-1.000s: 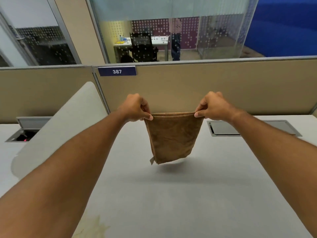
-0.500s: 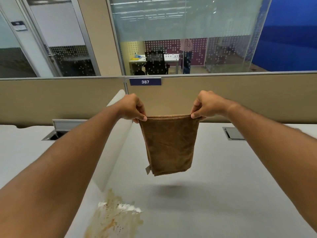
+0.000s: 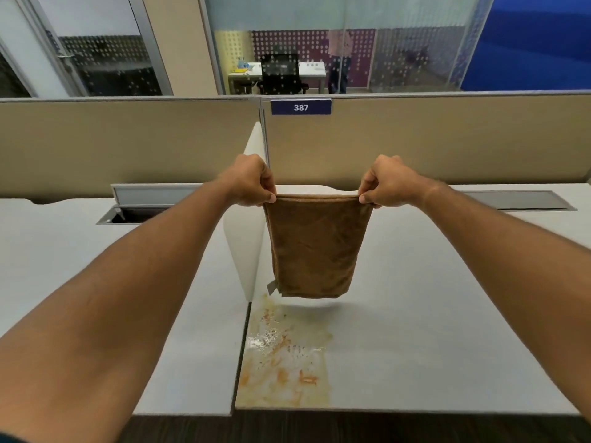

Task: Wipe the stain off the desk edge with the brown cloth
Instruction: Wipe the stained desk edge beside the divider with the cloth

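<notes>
A brown cloth (image 3: 315, 247) hangs folded in the air above the grey desk (image 3: 447, 314). My left hand (image 3: 251, 180) pinches its top left corner and my right hand (image 3: 388, 182) pinches its top right corner. Its lower hem floats just above the desk surface. Below it, an orange-brown stain (image 3: 284, 356) with wet patches spreads along the desk's left edge, down to the near front edge.
A low white divider (image 3: 243, 251) stands on the seam to the left of the stain, with a neighbouring desk (image 3: 80, 266) beyond it. Beige partition panels (image 3: 447, 139) close the back. Cable hatches (image 3: 518, 199) lie in both desks. Dark floor shows in front.
The view has shifted so the whole stain and the desk's front edge now show. The cloth stays stretched between both hands and hangs nearer the stain.
</notes>
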`<action>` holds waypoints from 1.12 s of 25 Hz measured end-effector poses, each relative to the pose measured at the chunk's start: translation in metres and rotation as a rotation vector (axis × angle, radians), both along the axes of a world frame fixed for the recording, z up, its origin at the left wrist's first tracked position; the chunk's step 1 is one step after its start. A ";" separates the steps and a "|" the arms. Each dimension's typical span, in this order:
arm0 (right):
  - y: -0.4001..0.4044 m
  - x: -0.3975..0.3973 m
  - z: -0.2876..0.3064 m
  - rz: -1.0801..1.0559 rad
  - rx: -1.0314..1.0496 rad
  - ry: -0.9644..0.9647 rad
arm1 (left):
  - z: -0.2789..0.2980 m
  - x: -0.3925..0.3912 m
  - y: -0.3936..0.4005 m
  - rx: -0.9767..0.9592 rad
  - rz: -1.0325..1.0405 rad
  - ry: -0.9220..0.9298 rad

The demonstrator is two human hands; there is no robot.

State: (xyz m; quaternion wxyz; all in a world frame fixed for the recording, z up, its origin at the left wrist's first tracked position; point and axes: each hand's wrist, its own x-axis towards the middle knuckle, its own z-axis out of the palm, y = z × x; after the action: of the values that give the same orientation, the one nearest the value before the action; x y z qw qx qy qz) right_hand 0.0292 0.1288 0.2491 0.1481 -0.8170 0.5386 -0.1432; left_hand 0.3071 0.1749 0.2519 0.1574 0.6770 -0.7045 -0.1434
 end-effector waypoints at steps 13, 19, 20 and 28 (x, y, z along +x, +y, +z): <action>0.051 0.034 -0.026 -0.153 -0.157 -0.033 | -0.034 0.022 0.041 -0.253 0.003 -0.026; 0.112 0.015 -0.098 -0.134 0.057 0.047 | -0.117 0.002 0.114 -0.079 0.033 0.033; 0.125 0.011 -0.114 -0.131 0.107 0.062 | -0.135 -0.003 0.127 -0.036 0.035 0.018; 0.196 -0.011 -0.208 0.061 0.364 0.237 | -0.225 -0.026 0.213 0.221 0.019 -0.062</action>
State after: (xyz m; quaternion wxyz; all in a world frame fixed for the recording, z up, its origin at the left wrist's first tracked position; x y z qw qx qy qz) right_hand 0.0185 0.3250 0.0410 0.2331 -0.8038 0.5443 0.0578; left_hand 0.2811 0.3877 0.0268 0.0613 0.7010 -0.6824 -0.1980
